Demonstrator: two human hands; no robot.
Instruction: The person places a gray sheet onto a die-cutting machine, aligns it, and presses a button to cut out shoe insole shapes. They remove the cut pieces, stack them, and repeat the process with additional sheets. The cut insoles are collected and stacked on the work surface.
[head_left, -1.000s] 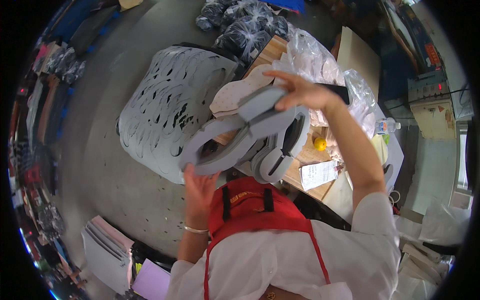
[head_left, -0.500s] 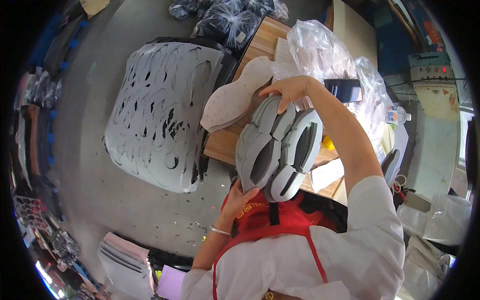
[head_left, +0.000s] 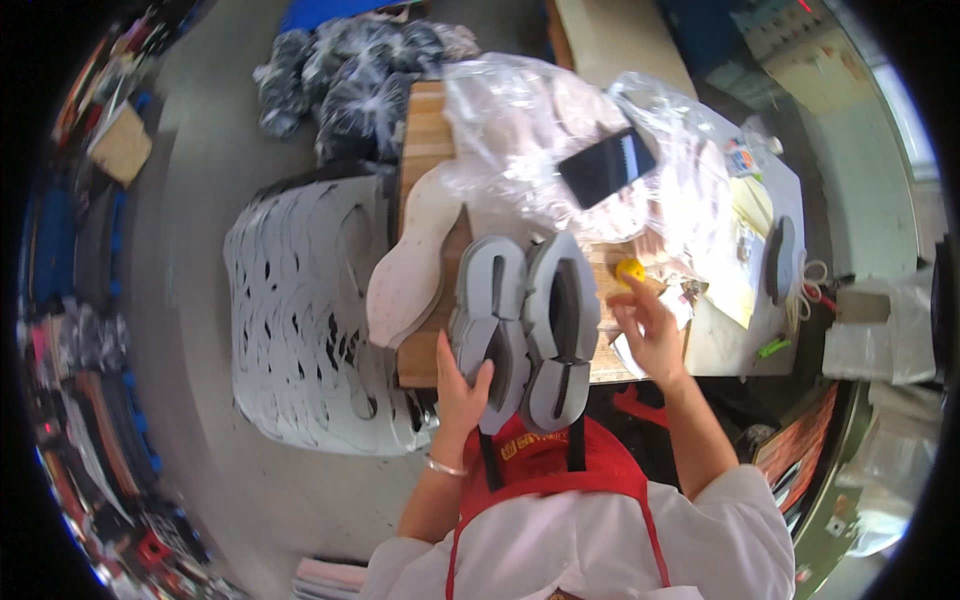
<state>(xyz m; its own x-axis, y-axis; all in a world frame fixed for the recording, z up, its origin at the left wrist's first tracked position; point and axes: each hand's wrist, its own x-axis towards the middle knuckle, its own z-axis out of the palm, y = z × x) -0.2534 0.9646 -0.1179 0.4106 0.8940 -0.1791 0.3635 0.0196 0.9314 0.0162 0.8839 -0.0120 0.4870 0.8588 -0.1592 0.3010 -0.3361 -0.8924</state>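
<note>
Head view shows a stack of grey foam cut-outs point(head_left: 525, 335), sole-shaped with open slots, lying in two side-by-side columns on the near edge of the wooden worktop point(head_left: 425, 130). The left hand point(head_left: 462, 385) props the stack's near end, fingers point(head_left: 447, 352) pressed flat against the left column rather than wrapped round it. The right hand point(head_left: 648, 335) hangs free just beside the stack, fingers loosely spread and holding nothing, close to a small yellow object point(head_left: 630, 270). By the look of it the stack is being settled on the worktop; squaring it up would call for the right hand to come against its free side. A pale sole-shaped board point(head_left: 408, 270) lies touching the stack's left. Beyond sit crumpled clear plastic bags point(head_left: 520, 130) with a dark flat object point(head_left: 605, 165) on them, and a large pile of grey cut sheets point(head_left: 300, 320) rests on the floor
</note>
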